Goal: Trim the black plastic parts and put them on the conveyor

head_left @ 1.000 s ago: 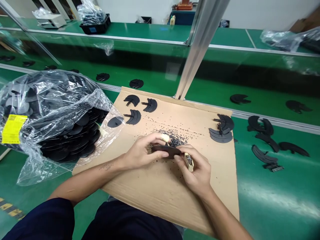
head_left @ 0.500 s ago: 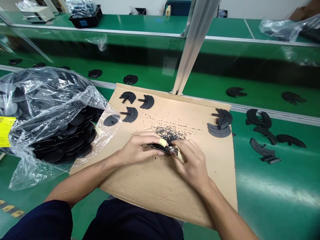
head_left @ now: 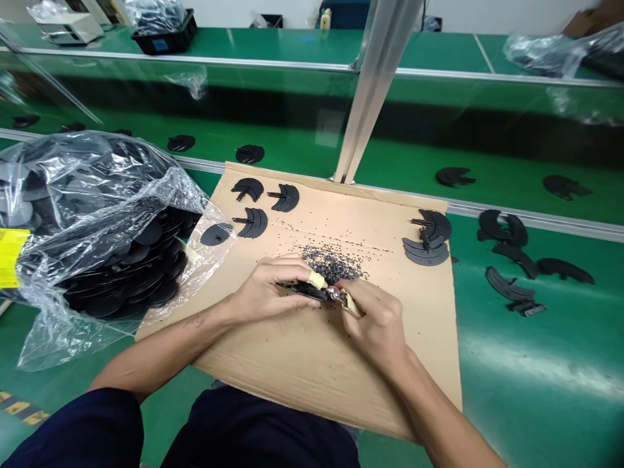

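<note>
A black plastic part is pinched between the thumb and fingers of my left hand, one finger of which wears a yellow wrap. My right hand is closed around small nippers with pale handles. Their metal jaws meet the right end of the part, but I cannot tell whether they bite into it. Just beyond my hands, a heap of tiny black plastic bits is scattered over the cardboard sheet. Much of the held part is hidden by my left fingers.
At the left a clear plastic bag spills a pile of black discs. Curved black parts lie on the cardboard's far left, others at its right edge and on the green bench. A metal post rises behind the cardboard.
My right fingers have closed further around the nippers. The left hand and the part stay almost in place, and the whole view has shifted slightly.
</note>
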`<state>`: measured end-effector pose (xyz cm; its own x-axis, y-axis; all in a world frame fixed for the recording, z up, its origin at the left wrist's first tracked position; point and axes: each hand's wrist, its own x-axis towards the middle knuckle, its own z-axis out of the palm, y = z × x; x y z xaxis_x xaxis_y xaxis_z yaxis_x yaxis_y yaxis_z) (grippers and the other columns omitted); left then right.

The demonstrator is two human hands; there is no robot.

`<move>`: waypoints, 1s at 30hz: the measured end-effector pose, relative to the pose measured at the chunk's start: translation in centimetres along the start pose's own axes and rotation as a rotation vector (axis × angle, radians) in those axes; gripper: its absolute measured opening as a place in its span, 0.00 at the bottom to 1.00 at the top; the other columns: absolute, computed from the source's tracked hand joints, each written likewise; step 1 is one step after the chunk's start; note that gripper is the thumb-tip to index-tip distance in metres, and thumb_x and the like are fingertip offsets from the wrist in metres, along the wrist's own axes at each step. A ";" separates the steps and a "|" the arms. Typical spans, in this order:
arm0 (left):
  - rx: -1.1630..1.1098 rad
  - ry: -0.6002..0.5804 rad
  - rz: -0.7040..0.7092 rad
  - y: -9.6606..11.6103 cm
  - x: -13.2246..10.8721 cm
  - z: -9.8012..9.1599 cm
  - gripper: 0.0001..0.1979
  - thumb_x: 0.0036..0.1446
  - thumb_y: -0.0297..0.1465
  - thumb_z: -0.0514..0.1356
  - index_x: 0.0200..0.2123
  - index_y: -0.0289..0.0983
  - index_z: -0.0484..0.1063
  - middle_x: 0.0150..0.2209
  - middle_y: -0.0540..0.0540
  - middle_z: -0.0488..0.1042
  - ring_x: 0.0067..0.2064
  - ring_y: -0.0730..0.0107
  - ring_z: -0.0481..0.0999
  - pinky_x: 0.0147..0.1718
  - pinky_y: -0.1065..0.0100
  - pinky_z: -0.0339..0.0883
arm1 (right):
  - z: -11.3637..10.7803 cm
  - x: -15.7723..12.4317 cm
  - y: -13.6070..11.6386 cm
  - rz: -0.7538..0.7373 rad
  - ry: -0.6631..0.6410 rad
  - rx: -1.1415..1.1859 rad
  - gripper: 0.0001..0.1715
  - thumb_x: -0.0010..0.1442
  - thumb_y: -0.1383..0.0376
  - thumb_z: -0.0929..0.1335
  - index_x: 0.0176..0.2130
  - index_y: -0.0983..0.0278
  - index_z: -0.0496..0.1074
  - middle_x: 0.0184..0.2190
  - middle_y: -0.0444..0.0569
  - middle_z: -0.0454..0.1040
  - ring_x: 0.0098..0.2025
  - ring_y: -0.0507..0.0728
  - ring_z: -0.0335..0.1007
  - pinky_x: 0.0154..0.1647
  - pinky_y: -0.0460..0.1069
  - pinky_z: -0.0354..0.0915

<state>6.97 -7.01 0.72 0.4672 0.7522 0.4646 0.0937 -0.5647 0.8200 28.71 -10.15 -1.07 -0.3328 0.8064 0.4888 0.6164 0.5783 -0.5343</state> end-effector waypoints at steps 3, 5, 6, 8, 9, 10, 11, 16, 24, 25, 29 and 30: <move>0.027 0.004 0.000 -0.1 -0.1 -0.1 0.10 0.58 0.32 0.69 0.42 0.35 0.79 0.36 0.43 0.81 0.37 0.69 0.78 0.35 0.67 0.73 | 0.3 0.0 0.5 0.040 0.015 -0.033 0.14 0.61 0.74 0.63 0.40 0.64 0.75 0.26 0.47 0.74 0.27 0.54 0.67 0.28 0.49 0.61; 0.079 -0.014 0.012 -0.2 -0.1 0.0 0.12 0.59 0.33 0.68 0.44 0.36 0.78 0.36 0.44 0.81 0.37 0.68 0.78 0.37 0.65 0.73 | 0.5 0.0 0.9 0.031 -0.003 -0.098 0.13 0.60 0.73 0.64 0.43 0.63 0.75 0.28 0.49 0.74 0.30 0.56 0.67 0.30 0.51 0.62; 0.119 -0.024 0.024 -0.2 -0.2 0.1 0.11 0.59 0.34 0.68 0.45 0.36 0.78 0.36 0.44 0.81 0.37 0.67 0.78 0.38 0.64 0.73 | 0.6 0.0 1.0 0.021 -0.020 -0.123 0.14 0.60 0.72 0.64 0.44 0.63 0.75 0.29 0.49 0.74 0.31 0.57 0.67 0.31 0.51 0.61; 0.207 -0.033 0.055 -0.4 -0.2 0.3 0.09 0.61 0.32 0.66 0.45 0.37 0.78 0.37 0.44 0.81 0.38 0.67 0.78 0.41 0.61 0.72 | 0.7 0.0 1.2 0.014 -0.050 -0.140 0.15 0.59 0.71 0.65 0.46 0.63 0.75 0.30 0.50 0.74 0.32 0.59 0.67 0.32 0.52 0.61; 0.240 -0.026 0.071 -0.5 -0.2 0.3 0.08 0.62 0.30 0.65 0.44 0.37 0.78 0.37 0.44 0.82 0.38 0.67 0.78 0.42 0.61 0.72 | 0.7 0.0 1.1 0.019 -0.055 -0.131 0.16 0.59 0.71 0.65 0.46 0.63 0.74 0.30 0.50 0.74 0.33 0.59 0.67 0.32 0.52 0.61; 0.257 -0.012 0.077 -0.6 -0.2 0.3 0.07 0.62 0.29 0.64 0.44 0.37 0.78 0.38 0.44 0.82 0.39 0.67 0.78 0.42 0.61 0.72 | 0.6 0.1 1.1 0.033 -0.053 -0.111 0.16 0.59 0.72 0.65 0.47 0.63 0.74 0.31 0.50 0.74 0.33 0.59 0.67 0.33 0.52 0.62; 0.258 0.009 0.070 -0.6 -0.2 0.3 0.08 0.62 0.28 0.64 0.45 0.37 0.77 0.38 0.44 0.81 0.39 0.68 0.78 0.41 0.62 0.73 | 0.6 0.1 0.9 0.057 -0.045 -0.081 0.16 0.59 0.72 0.65 0.46 0.63 0.74 0.31 0.50 0.75 0.33 0.59 0.68 0.33 0.52 0.63; 0.060 0.106 -0.109 -0.7 -0.4 0.1 0.08 0.61 0.28 0.65 0.44 0.34 0.75 0.40 0.43 0.81 0.39 0.69 0.81 0.37 0.69 0.77 | 0.1 0.6 0.2 0.218 -0.038 0.260 0.10 0.63 0.65 0.69 0.45 0.61 0.73 0.36 0.48 0.77 0.32 0.55 0.71 0.31 0.50 0.66; 0.419 -0.025 0.123 -1.4 -0.6 0.1 0.12 0.60 0.22 0.61 0.47 0.36 0.73 0.40 0.43 0.80 0.42 0.65 0.79 0.42 0.62 0.77 | -0.1 0.1 0.1 -0.137 0.039 -0.129 0.16 0.61 0.76 0.63 0.43 0.63 0.75 0.27 0.48 0.73 0.29 0.55 0.63 0.30 0.52 0.56; 0.500 -0.041 0.170 -1.5 -0.7 0.1 0.13 0.60 0.21 0.59 0.47 0.37 0.73 0.40 0.43 0.79 0.42 0.65 0.79 0.42 0.61 0.77 | -0.1 0.0 0.1 -0.159 0.036 -0.145 0.15 0.61 0.76 0.64 0.43 0.62 0.75 0.27 0.48 0.73 0.29 0.55 0.62 0.30 0.52 0.55; 0.543 -0.034 0.203 -1.7 -0.8 0.1 0.17 0.60 0.17 0.55 0.49 0.37 0.73 0.45 0.41 0.78 0.46 0.65 0.78 0.43 0.62 0.76 | -0.4 0.3 0.0 -0.090 0.009 0.156 0.10 0.62 0.71 0.68 0.44 0.61 0.73 0.29 0.46 0.74 0.29 0.54 0.65 0.29 0.51 0.59; 0.482 -0.023 0.180 -1.7 -0.8 0.1 0.17 0.60 0.17 0.55 0.49 0.36 0.73 0.45 0.39 0.78 0.46 0.65 0.78 0.43 0.62 0.76 | -0.6 0.5 0.0 -0.039 0.024 0.252 0.09 0.62 0.70 0.69 0.44 0.60 0.73 0.30 0.46 0.74 0.29 0.54 0.66 0.29 0.51 0.61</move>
<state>6.52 -6.69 -1.04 0.5319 0.6239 0.5725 0.4022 -0.7811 0.4776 28.96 -9.85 -0.46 -0.3340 0.7815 0.5270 0.4053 0.6238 -0.6682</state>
